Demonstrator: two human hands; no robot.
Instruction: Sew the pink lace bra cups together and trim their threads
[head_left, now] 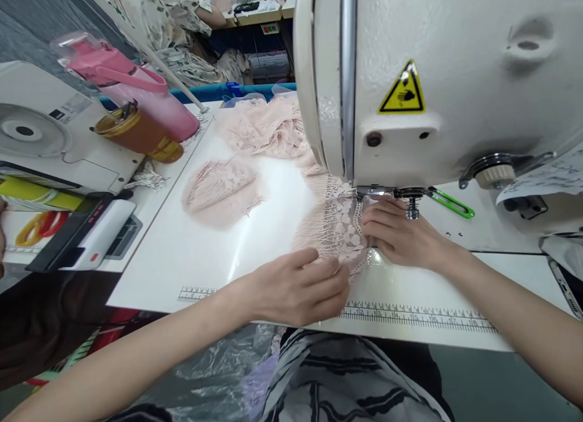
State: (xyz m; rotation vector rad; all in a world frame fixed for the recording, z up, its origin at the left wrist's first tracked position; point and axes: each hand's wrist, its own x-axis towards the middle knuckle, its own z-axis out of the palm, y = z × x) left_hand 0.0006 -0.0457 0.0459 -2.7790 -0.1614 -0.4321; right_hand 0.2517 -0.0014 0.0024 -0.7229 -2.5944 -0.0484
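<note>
A strip of pale pink lace fabric (339, 218) with fringe-like edges runs under the presser foot of a white sewing machine (455, 94). At its near end, my left hand (303, 288) is closed, with curled fingers pinching the lace edge. My right hand (401, 234) lies just right of the needle area, its fingers bent and pressed together on the lace's right edge. The machine head partly hides those fingertips. More pink lace is bunched behind the strip, and a separate rounded lace piece (223, 191) lies flat to the left.
Green thread snips (450, 203) lie behind my right hand. A printed ruler scale (410, 317) follows the table's front edge. On the left are a pink bottle (136, 88), a brown cup (136, 132) and another white machine (40, 118). A person in patterned clothing sits beyond.
</note>
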